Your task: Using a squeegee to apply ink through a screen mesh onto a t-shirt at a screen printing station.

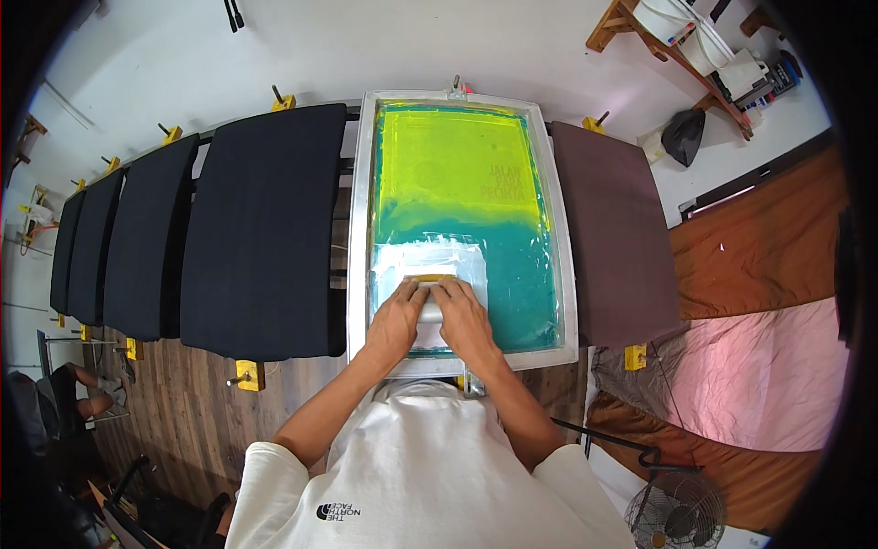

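Both my hands grip a squeegee (430, 277) with a white body and a yellowish strip along its top. My left hand (395, 318) wraps its left half and my right hand (464, 315) its right half, thumbs close together. The squeegee rests at the near left part of a screen-printing frame (362, 183) with a silver metal rim. White ink (439, 250) is smeared around and beyond it. Farther up, the mesh is yellow-green (439, 156); its nearer and right parts are teal (517, 274). My fingers hide part of the squeegee.
Several pallets covered in black fabric (261, 229) line up to the left. A brownish-purple covered pallet (613, 238) stands close on the right. Yellow clamps (249, 375) hold the pallets' ends. A fan (677, 512) is at lower right, and a wooden shelf (681, 69) at upper right.
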Demonstrator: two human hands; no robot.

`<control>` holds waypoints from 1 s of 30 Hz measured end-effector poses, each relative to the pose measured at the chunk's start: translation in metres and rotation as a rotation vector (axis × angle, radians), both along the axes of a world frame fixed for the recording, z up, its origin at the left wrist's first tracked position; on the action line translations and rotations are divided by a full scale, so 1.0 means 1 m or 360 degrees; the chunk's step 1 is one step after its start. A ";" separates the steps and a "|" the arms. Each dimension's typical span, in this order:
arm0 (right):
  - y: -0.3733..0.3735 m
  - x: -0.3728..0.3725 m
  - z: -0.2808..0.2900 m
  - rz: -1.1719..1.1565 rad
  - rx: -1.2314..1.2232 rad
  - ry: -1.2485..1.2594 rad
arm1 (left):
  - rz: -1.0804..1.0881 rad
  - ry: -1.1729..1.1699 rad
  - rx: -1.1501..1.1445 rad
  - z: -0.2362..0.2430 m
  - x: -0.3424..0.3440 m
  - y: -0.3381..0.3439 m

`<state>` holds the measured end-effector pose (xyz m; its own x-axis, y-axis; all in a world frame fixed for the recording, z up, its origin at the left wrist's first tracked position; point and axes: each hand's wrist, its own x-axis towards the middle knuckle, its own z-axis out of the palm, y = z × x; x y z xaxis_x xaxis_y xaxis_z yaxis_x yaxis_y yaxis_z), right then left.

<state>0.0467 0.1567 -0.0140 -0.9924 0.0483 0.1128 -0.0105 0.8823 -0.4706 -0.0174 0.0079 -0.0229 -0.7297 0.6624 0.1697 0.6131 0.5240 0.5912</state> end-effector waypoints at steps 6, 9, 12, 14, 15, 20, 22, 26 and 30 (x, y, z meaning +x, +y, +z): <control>0.006 -0.003 0.022 0.0071 -0.0136 -0.0399 | -0.0020 -0.0669 -0.0284 0.036 0.001 0.000; 0.005 -0.007 0.022 0.0086 -0.0067 -0.0529 | 0.0038 -0.0568 -0.0126 0.026 0.003 0.000; -0.002 0.003 0.001 -0.0022 -0.0020 -0.0052 | 0.0047 -0.0203 0.0005 0.002 0.009 -0.002; -0.002 0.010 -0.008 -0.0012 0.0003 0.0049 | 0.0012 -0.0248 -0.0030 0.001 0.009 -0.005; 0.000 0.007 -0.001 -0.0003 -0.0001 0.0042 | -0.0013 -0.0296 -0.0068 0.004 0.011 -0.006; 0.002 0.003 0.016 0.0053 -0.0028 -0.0234 | 0.0014 -0.0409 -0.0060 0.019 0.009 -0.003; -0.005 0.013 0.000 0.0022 -0.0003 -0.0098 | 0.0004 -0.0177 -0.0015 0.009 0.017 -0.005; 0.000 0.013 0.019 0.0041 -0.0047 -0.0206 | -0.0009 -0.0485 -0.0112 0.019 0.022 -0.009; -0.005 0.013 0.011 0.0011 -0.0063 -0.0198 | 0.0016 -0.0227 -0.0050 0.017 0.018 -0.008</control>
